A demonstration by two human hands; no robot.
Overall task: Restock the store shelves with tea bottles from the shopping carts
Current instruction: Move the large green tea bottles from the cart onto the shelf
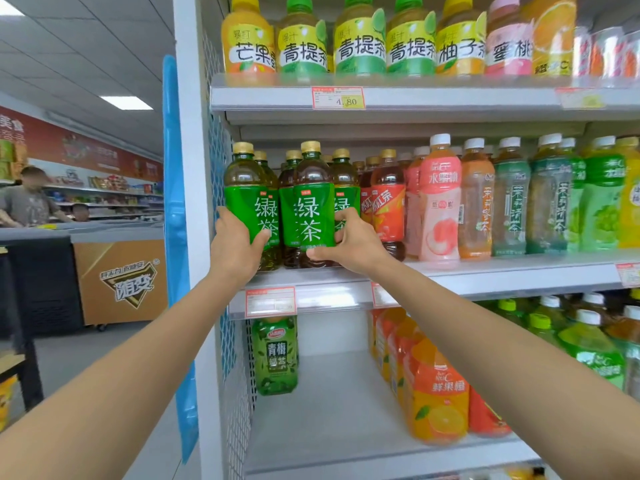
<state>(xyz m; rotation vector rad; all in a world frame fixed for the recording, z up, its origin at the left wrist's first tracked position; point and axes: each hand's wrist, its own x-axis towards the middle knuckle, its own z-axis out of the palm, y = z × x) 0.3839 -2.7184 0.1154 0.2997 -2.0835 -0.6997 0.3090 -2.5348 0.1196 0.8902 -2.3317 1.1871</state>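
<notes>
Both forearms stretch out from the bottom corners toward the middle shelf [485, 275], one bottle per hand.

The left hand [235, 247] grips the left green tea bottle [247, 199] low on its label. Its fingers [223, 216] curl round the bottle's left side and the thumb lies across the front. The right hand [349, 244] grips the right green tea bottle [313, 202]. Those fingers curl round its right side and the thumb is tucked under near the base.

Both bottles are upright at the shelf's front lip, close together, with more green tea bottles packed right behind them. Can't tell if the bases are actually sitting on the shelf or just above it, since the hands cover that bit.

Room-wise it's tight. The white upright [188, 168] and its mesh side panel sit just left of the left fingers, with a blue panel [175, 237] hanging on the outside. Just right of the right fingers the red tea bottles [388, 206] start, nearly touching the knuckles. Above the gold caps there's a gap before the underside of the upper shelf [450, 98].

Below the hands the lower shelf [329, 393] has a wide bare patch. It runs between a lone green plum tea bottle [275, 355] on the left and a row of orange juice bottles [436, 393] on the right.
</notes>
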